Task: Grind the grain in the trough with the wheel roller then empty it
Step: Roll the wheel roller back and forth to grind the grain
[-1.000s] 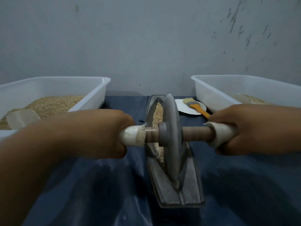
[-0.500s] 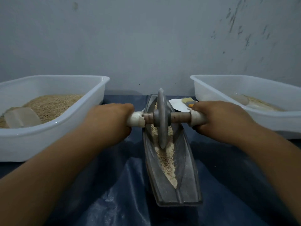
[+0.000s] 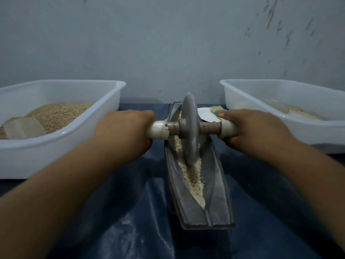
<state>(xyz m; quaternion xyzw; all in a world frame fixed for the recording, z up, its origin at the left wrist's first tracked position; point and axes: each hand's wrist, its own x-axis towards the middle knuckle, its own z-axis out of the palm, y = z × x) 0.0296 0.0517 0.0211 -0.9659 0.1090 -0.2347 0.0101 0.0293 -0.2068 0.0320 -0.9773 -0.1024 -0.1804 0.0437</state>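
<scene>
A plain work corner for hand grinding, more workshop than kitchen. A bare grey wall with scuff marks backs a surface covered in dark blue sheeting. A metal trough with a wheel roller lies between two white tubs of grain, with a brush nearby.

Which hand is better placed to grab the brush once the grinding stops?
Probably the right hand. It grips the roller's right handle directly beside the brush on the white plate. The left hand grips the other handle, across the wheel and trough.
</scene>
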